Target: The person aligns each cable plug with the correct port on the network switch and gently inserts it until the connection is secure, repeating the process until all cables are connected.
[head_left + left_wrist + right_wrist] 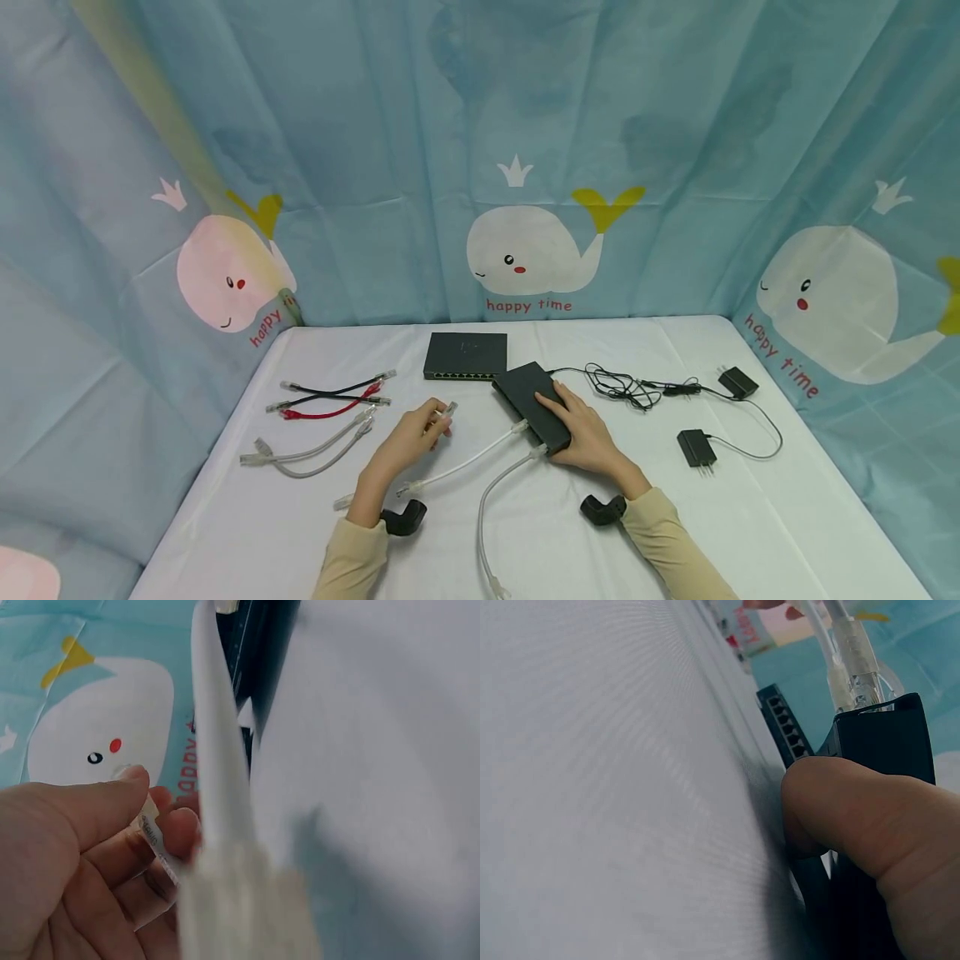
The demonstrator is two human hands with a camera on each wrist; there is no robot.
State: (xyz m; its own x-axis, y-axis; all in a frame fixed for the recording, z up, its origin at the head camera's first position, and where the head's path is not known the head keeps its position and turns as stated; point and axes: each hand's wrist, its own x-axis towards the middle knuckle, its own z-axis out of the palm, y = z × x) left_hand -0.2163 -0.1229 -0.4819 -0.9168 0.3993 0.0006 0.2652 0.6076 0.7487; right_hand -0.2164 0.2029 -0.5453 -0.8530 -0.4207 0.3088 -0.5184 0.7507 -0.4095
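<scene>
- Left hand (75, 877): at 8 o'clock, thumb uppermost, fingers curled. It pinches a pale cable (152, 834) bearing small print, not legible.
- White cable (219, 735): runs from 12 o'clock down to a pale plug (236, 919) at 6 o'clock. Plug blurred. Contact with the hand cannot be determined.
- Dark casing (271, 652): at 12 to 1 o'clock, cut off by the top edge, partly behind the white cable.
- Curtain (22, 645): blue, from 9 to 12 o'clock. Printed whale (105, 727) at 10 o'clock, yellow tail, red cheek; red lettering beside it.
- Bench (390, 712): white surface, 1 to 5 o'clock, soft shadow at 4.
</scene>
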